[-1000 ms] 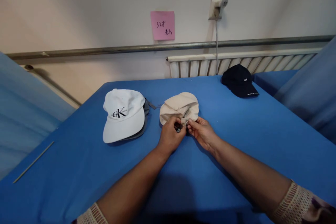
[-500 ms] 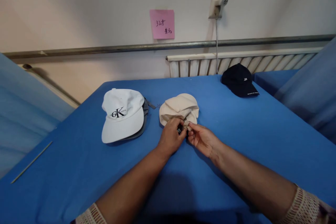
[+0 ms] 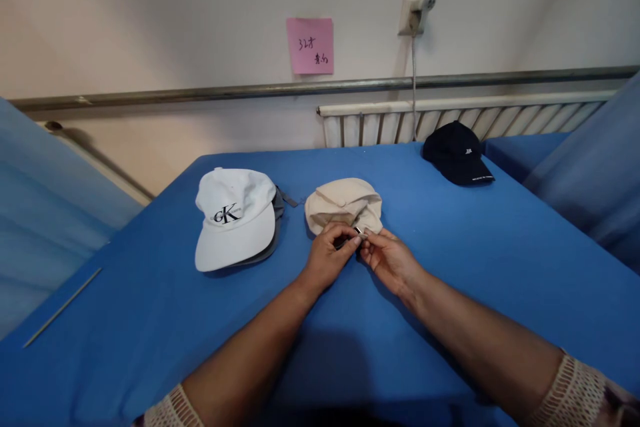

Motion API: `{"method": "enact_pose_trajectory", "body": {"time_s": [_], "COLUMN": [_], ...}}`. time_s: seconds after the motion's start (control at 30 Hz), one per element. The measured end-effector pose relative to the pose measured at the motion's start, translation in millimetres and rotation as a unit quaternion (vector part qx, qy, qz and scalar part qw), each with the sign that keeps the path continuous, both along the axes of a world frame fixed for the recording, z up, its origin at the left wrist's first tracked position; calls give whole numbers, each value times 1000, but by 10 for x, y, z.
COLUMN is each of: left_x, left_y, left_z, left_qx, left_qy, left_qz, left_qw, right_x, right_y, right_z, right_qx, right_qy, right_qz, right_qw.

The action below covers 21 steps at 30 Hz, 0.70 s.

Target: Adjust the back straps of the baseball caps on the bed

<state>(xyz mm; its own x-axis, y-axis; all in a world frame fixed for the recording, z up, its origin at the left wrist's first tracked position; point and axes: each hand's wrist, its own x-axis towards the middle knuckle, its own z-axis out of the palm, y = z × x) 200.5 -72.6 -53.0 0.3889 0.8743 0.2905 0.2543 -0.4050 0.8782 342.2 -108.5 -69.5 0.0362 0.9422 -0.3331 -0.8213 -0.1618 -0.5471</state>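
A beige cap point(image 3: 344, 199) lies on the blue-covered table with its button top up and its back strap toward me. My left hand point(image 3: 327, 255) is closed, thumb and fingers pinching the strap by a small metal buckle point(image 3: 359, 232). From the other side, my right hand point(image 3: 389, 259) pinches the strap close to the same buckle. The fingertips of both hands nearly meet there and hide most of the strap. To the left, a white cap point(image 3: 235, 220) with black letters rests on top of a dark grey cap point(image 3: 278, 213).
A black cap point(image 3: 456, 153) sits at the far right of the blue table cover point(image 3: 165, 320). A thin stick point(image 3: 63, 307) lies near the left edge. Behind are a radiator point(image 3: 390, 123), a metal rail point(image 3: 225, 92) and a pink note point(image 3: 310, 47). Blue curtains point(image 3: 45, 213) hang at both sides.
The buckle has turned and its metal now shows between my fingertips. My left thumb has moved slightly up and right onto it. The cap's right side has shifted a little.
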Motion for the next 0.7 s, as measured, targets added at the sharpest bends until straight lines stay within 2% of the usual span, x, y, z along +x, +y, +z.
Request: {"method": "enact_pose_trajectory", "body": {"time_s": [0.17, 0.3, 0.5, 0.6, 0.7], "left_x": [8, 13, 19, 3, -19], "left_y": [30, 48, 27, 40, 69], "left_z": [-15, -48, -20, -20, -37], "left_qx": [-50, -93, -106, -108, -125], "left_qy": [-19, 0, 28, 40, 30], "left_qz": [15, 64, 111, 102, 61], "left_qw": [998, 994, 988, 988, 990], "right_x": [6, -22, -72, -82, -82], "right_y": [6, -9, -26, -27, -24], "right_z": [-11, -12, -7, -12, -20], "right_qx": [13, 21, 33, 35, 37], "right_qy": [-22, -52, -107, -126, -134], "right_qz": [13, 18, 12, 6, 3], "right_qw": [1000, 998, 994, 991, 990]}}
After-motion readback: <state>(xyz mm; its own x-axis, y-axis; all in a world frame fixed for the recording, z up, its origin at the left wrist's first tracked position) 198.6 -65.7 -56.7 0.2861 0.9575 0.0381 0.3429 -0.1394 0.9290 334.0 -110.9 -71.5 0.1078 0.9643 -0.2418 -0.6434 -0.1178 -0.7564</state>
